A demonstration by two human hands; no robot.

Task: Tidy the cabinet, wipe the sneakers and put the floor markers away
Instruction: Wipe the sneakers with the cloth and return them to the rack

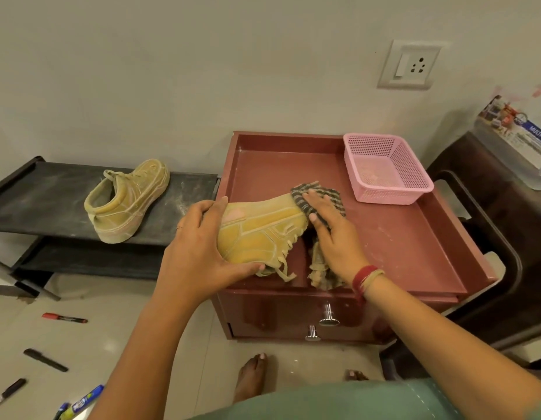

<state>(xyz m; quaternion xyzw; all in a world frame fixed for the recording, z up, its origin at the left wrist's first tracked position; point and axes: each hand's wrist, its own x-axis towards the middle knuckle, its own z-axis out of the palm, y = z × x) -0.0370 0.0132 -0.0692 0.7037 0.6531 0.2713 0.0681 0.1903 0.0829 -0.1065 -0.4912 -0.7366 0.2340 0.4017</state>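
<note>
A tan sneaker (257,228) lies on its side on top of the maroon cabinet (408,237). My left hand (199,244) grips its heel end, fingers over the top and thumb underneath. My right hand (330,231) presses a striped cloth (319,192) against the sneaker's toe, and part of the cloth hangs below my palm. The second tan sneaker (127,201) stands upright on the black shoe rack (36,201) to the left. Several markers lie on the floor at the lower left, among them a red one (65,318) and a black one (45,359).
An empty pink mesh basket (384,168) sits on the cabinet's back right corner. Two chrome knobs (328,316) stick out of the cabinet front. A dark brown plastic stool (487,237) stands to the right, and a wall socket (410,65) is above. My bare feet (251,377) are below the cabinet.
</note>
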